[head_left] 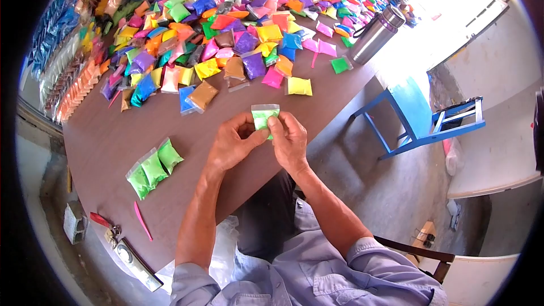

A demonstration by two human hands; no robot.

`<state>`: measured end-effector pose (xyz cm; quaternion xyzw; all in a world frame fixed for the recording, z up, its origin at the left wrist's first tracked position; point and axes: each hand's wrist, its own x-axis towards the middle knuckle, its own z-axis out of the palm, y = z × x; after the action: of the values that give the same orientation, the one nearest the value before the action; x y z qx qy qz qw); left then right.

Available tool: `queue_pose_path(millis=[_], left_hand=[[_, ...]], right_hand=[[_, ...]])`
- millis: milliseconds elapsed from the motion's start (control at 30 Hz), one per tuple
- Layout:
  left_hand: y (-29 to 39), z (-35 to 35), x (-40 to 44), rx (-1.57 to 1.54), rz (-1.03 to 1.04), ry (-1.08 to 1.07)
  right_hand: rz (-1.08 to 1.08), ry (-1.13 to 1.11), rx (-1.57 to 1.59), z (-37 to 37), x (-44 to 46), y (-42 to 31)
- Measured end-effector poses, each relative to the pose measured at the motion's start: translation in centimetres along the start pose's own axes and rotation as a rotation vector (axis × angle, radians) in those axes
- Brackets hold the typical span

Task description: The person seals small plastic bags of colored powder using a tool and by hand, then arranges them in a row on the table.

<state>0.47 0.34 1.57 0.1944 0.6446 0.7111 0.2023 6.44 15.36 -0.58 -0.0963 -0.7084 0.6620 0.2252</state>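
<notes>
Both hands meet over the table's near right edge around one light green packet (264,114) with a clear top strip. My left hand (233,143) grips its left side, with the fingers curled and the thumb on the lower front. On the right side, my right hand (289,140) pinches it, thumb pressed on the front. The packet's lower part is partly covered by the thumbs. To the left, several green packets (153,169) lie side by side on the brown table (187,204).
A large heap of coloured packets (246,45) covers the far table. A steel flask (378,34) stands at the right edge, beyond it a blue stool (411,105). A pink strip (143,221) and keys (113,229) lie at the near left.
</notes>
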Motion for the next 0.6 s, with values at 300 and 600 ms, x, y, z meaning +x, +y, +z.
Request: queue_pose_path(millis=[300, 600], left_hand=[[-0.4, -1.1, -0.2, 0.063, -0.116, -0.007], [-0.2, -0.3, -1.1, 0.082, -0.092, 0.122]], right_hand=[[0.005, -0.088, 0.071, -0.2, 0.1, -0.7], [-0.016, -0.133, 0.003, -0.9, 0.3, 0.1]])
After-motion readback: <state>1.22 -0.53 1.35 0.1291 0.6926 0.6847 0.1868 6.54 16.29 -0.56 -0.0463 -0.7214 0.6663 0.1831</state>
